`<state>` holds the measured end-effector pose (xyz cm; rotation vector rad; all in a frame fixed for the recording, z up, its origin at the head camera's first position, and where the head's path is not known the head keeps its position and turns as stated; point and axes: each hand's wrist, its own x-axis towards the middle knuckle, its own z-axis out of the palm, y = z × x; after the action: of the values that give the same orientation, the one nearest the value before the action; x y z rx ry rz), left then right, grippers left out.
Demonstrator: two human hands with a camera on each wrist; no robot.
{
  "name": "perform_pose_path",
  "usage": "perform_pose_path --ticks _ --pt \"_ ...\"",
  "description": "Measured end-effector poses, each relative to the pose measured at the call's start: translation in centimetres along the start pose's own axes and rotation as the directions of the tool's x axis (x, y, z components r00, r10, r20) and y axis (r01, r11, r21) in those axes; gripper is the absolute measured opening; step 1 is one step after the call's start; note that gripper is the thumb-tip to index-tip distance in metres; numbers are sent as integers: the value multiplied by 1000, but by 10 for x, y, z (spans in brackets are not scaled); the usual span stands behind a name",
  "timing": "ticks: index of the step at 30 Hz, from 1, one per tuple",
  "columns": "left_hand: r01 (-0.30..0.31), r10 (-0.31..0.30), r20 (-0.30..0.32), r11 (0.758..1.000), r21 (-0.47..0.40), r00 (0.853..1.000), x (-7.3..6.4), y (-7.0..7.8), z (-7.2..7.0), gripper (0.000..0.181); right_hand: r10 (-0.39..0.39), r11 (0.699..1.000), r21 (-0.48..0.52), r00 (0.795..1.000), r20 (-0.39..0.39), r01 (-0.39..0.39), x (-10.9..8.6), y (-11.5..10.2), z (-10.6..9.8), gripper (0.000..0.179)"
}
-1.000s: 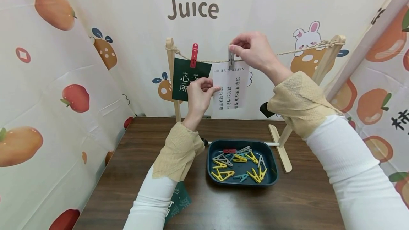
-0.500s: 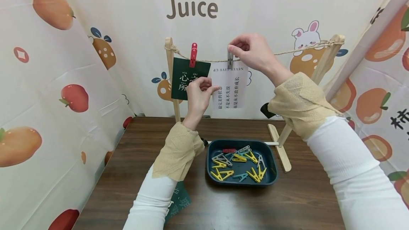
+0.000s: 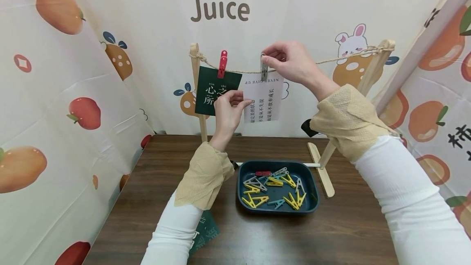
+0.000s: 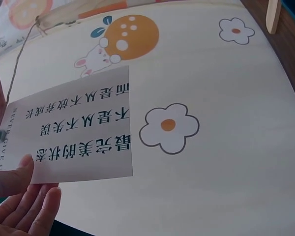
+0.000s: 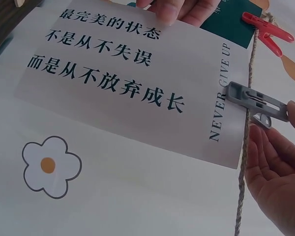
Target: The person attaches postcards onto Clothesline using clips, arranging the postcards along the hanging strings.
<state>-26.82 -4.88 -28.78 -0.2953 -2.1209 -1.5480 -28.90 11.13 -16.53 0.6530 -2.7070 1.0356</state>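
A white card (image 3: 266, 93) with dark printed characters hangs at the twine line (image 3: 329, 60). Its left edge is pinched between the thumb and fingers of my left hand (image 3: 227, 113). Above it, my right hand (image 3: 292, 60) pinches the handle end of a grey clothespin (image 5: 242, 96). In the right wrist view the clothespin's nose reaches across the twine onto the card's "NEVER GIVE UP" edge. To the left, a red clothespin (image 3: 222, 64) holds a dark green card (image 3: 204, 105) on the line; my left hand partly covers that card in the head view.
A dark blue tray (image 3: 277, 212) on the wooden table (image 3: 279, 240) holds several yellow, grey, teal and red clothespins. Wooden posts (image 3: 195, 58) carry the twine at both ends. Another green card (image 3: 207, 230) lies partly under my left forearm. A printed curtain (image 3: 158, 52) stands behind.
The white card's lower edge has swung up slightly and the grey clothespin tilts a little more. My right hand has dipped a little; both hands keep their pinches.
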Motion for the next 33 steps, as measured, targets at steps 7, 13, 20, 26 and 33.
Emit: perform_pose_path --ticks 7,13,20,26,33 --pt "0 0 14 1000 5 1000 -5 -2 -2 28 -34 999 -5 999 13 34 -1 3 1 29" --pt "-4 3 37 999 33 999 -11 -1 -4 32 -38 999 -8 999 24 39 -2 5 1 30" --pt "-20 16 40 997 75 999 -18 -3 -7 32 -59 998 -13 998 27 59 -4 7 0 31" --pt "-32 29 36 996 81 999 -27 -5 -12 31 -72 997 -22 997 22 72 -8 8 -1 34" --pt "-20 16 41 995 95 999 -40 -7 -20 29 -132 991 -29 985 -114 130 -20 9 0 30"
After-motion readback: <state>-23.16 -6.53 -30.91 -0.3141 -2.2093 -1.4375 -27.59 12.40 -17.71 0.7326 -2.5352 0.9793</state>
